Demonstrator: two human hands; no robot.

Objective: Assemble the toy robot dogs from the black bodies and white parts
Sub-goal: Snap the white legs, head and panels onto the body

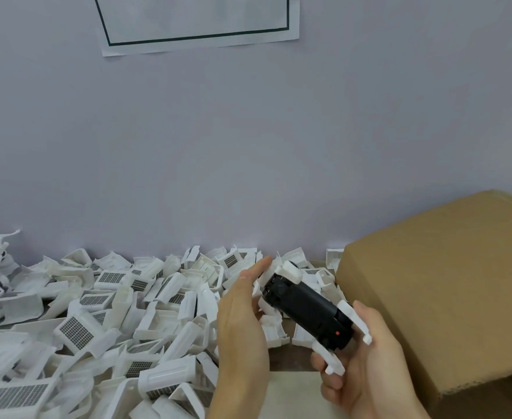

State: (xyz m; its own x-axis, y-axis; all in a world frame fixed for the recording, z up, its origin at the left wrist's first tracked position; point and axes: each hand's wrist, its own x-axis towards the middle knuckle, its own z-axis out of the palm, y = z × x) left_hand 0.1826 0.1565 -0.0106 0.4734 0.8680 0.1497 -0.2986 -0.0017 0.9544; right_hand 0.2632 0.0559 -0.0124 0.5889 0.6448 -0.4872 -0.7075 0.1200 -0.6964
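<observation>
Right hand: the right hand (366, 361) cradled the rear end of a black cylindrical plastic toy dog body (306, 309) with white legs, fingers curled around it.
Left hand: the left hand (242, 322) lay flat against the body's front end, fingers straight.
Body's place: held in the air above the desk's (291, 356) right part, tilted, just beside a brown cardboard box (442, 288).
Loose parts: a heap of white plastic shell pieces (103, 316) covered the desk's left and middle, up to the far edge by the pale wall (218, 146).
</observation>
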